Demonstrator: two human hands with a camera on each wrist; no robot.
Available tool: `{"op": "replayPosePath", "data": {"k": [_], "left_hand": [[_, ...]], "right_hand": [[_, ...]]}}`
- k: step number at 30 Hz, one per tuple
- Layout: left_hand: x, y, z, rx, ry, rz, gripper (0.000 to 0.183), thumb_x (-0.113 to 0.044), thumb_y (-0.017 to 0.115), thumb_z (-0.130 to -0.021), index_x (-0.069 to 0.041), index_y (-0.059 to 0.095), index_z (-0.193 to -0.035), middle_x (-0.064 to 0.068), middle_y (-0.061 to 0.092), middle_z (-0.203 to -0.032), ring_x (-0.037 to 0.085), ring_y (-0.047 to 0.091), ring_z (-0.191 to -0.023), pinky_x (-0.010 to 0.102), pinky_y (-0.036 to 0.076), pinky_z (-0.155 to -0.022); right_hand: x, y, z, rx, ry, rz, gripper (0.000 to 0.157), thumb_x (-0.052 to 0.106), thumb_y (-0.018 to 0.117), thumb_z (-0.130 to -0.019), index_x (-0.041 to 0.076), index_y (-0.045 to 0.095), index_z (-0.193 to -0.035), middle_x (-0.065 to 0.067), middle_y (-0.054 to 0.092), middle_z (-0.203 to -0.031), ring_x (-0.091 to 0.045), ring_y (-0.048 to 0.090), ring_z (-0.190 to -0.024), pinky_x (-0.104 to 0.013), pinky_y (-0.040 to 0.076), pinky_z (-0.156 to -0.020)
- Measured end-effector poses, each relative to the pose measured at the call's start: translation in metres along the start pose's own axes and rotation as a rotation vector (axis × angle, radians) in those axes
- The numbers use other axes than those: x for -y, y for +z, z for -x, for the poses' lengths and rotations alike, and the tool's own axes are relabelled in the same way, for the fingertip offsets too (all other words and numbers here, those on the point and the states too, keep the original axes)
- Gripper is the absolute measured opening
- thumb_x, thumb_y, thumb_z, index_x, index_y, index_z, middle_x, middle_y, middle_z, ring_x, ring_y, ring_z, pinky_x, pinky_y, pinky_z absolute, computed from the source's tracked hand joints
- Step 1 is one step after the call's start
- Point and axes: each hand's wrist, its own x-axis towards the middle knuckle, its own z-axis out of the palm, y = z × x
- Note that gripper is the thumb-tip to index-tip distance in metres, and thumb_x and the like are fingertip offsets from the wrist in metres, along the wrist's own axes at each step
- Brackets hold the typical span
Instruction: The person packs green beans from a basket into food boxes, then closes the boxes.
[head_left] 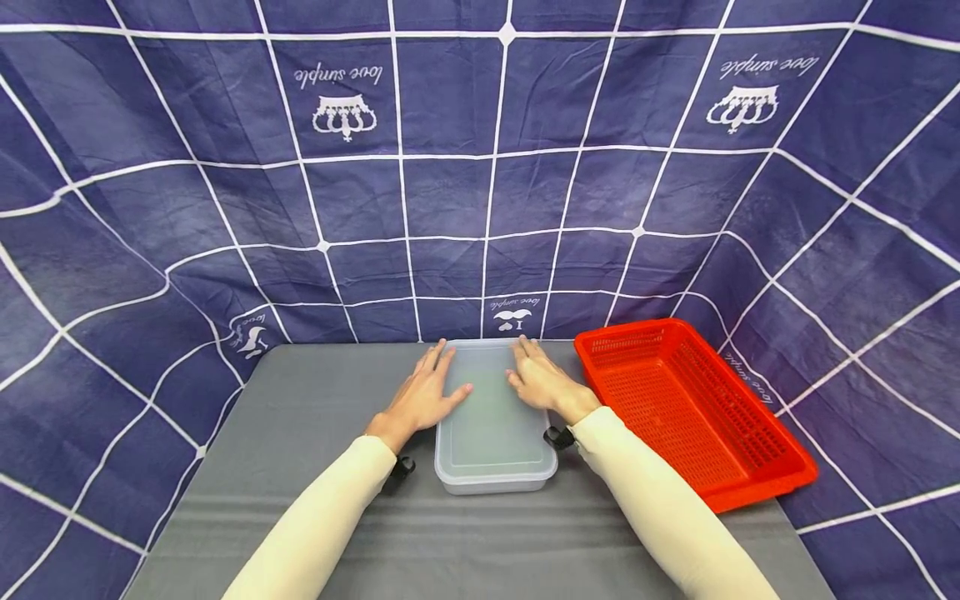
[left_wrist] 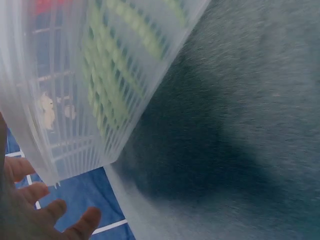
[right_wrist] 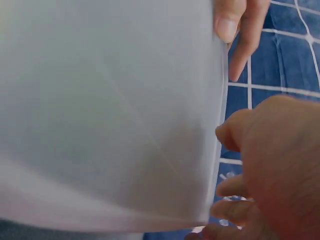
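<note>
A clear plastic food container (head_left: 495, 485) with a frosted lid (head_left: 491, 425) sits lengthwise on the table. My left hand (head_left: 420, 396) lies along the lid's far left edge, its fingers stretched forward and the thumb over the lid. At the far right edge rests my right hand (head_left: 546, 385), fingers pointing forward. The left wrist view shows lumpy green shapes (left_wrist: 107, 65), like pods, through the ribbed wall; their kind is unclear. In the right wrist view, the fingers (right_wrist: 232, 187) of my right hand are at the lid's edge.
A red plastic basket (head_left: 652, 400) with perforated sides stands on the table to the right, close to my right forearm. Grey cloth (head_left: 330, 400) covers the table. Blue checked fabric (head_left: 450, 200) hangs behind the table and along both sides.
</note>
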Motion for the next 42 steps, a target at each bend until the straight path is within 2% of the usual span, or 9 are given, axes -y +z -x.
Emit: {"op": "replayPosePath", "data": {"k": [4, 7, 14, 18, 25, 29, 32, 38, 42], "left_hand": [[-0.001, 0.002, -0.010, 0.044, -0.013, -0.019, 0.091, -0.061, 0.059, -0.116, -0.005, 0.033, -0.184, 0.014, 0.019, -0.197, 0.043, 0.023, -0.182, 0.074, 0.041, -0.136], [-0.001, 0.004, -0.014, 0.051, -0.017, -0.028, 0.091, -0.061, 0.057, -0.117, -0.004, 0.033, -0.183, 0.015, 0.020, -0.197, 0.043, 0.025, -0.182, 0.073, 0.041, -0.137], [-0.001, 0.007, -0.017, 0.013, -0.011, -0.033, 0.087, -0.056, 0.057, -0.116, -0.003, 0.036, -0.182, 0.017, 0.024, -0.195, 0.044, 0.030, -0.180, 0.065, 0.038, -0.141], [-0.003, 0.011, -0.017, -0.006, -0.017, -0.047, 0.085, -0.055, 0.058, -0.115, -0.004, 0.039, -0.181, 0.017, 0.027, -0.195, 0.044, 0.033, -0.179, 0.064, 0.043, -0.138], [-0.004, 0.019, -0.012, -0.033, -0.026, -0.038, 0.084, -0.055, 0.060, -0.112, -0.007, 0.043, -0.179, 0.016, 0.031, -0.193, 0.043, 0.039, -0.176, 0.065, 0.050, -0.132], [0.000, 0.024, -0.007, -0.011, -0.035, -0.036, 0.085, -0.054, 0.058, -0.113, -0.006, 0.039, -0.181, 0.016, 0.026, -0.195, 0.043, 0.034, -0.179, 0.064, 0.047, -0.135], [0.001, 0.023, -0.007, -0.010, -0.031, -0.029, 0.086, -0.053, 0.058, -0.114, -0.006, 0.036, -0.183, 0.016, 0.022, -0.196, 0.042, 0.028, -0.181, 0.067, 0.046, -0.135], [-0.009, 0.017, -0.003, 0.024, -0.038, -0.035, 0.090, -0.058, 0.055, -0.115, -0.007, 0.031, -0.185, 0.017, 0.010, -0.198, 0.041, 0.019, -0.184, 0.073, 0.050, -0.129], [-0.018, 0.018, 0.011, 0.014, -0.050, -0.019, 0.086, -0.055, 0.053, -0.117, -0.007, 0.031, -0.185, 0.019, 0.010, -0.198, 0.045, 0.026, -0.181, 0.073, 0.053, -0.125]], "right_hand": [[-0.006, 0.001, -0.007, 0.053, 0.028, -0.011, 0.076, 0.030, 0.056, -0.122, -0.015, 0.030, -0.177, -0.036, 0.020, -0.190, -0.057, 0.020, -0.179, -0.063, 0.022, -0.147], [-0.006, 0.000, -0.009, 0.083, 0.037, -0.014, 0.080, 0.034, 0.056, -0.122, -0.015, 0.027, -0.178, -0.034, 0.016, -0.191, -0.053, 0.018, -0.180, -0.059, 0.019, -0.149], [-0.005, -0.005, -0.010, 0.118, 0.041, 0.059, 0.089, 0.043, 0.060, -0.120, -0.013, 0.025, -0.179, -0.032, 0.014, -0.192, -0.052, 0.019, -0.181, -0.058, 0.023, -0.148], [-0.005, -0.006, -0.012, 0.143, 0.042, 0.082, 0.091, 0.045, 0.059, -0.119, -0.014, 0.025, -0.179, -0.034, 0.015, -0.192, -0.053, 0.020, -0.180, -0.059, 0.025, -0.148], [-0.004, -0.008, -0.007, 0.178, 0.059, 0.080, 0.092, 0.047, 0.058, -0.119, -0.013, 0.024, -0.179, -0.033, 0.016, -0.192, -0.051, 0.021, -0.181, -0.058, 0.025, -0.148], [-0.006, -0.004, -0.005, 0.216, 0.037, 0.054, 0.098, 0.053, 0.056, -0.119, -0.015, 0.019, -0.180, -0.034, 0.010, -0.193, -0.053, 0.017, -0.181, -0.058, 0.022, -0.149], [-0.007, -0.006, -0.006, 0.205, 0.028, 0.001, 0.101, 0.055, 0.058, -0.119, -0.016, 0.018, -0.179, -0.035, 0.007, -0.192, -0.053, 0.013, -0.181, -0.059, 0.019, -0.149], [-0.007, -0.014, -0.001, 0.198, 0.022, -0.029, 0.097, 0.052, 0.056, -0.121, -0.017, 0.019, -0.178, -0.038, 0.011, -0.190, -0.054, 0.012, -0.181, -0.061, 0.017, -0.149], [-0.001, -0.015, 0.014, 0.212, 0.027, -0.024, 0.097, 0.052, 0.056, -0.122, -0.017, 0.019, -0.178, -0.039, 0.011, -0.190, -0.055, 0.015, -0.180, -0.061, 0.019, -0.149]]}}
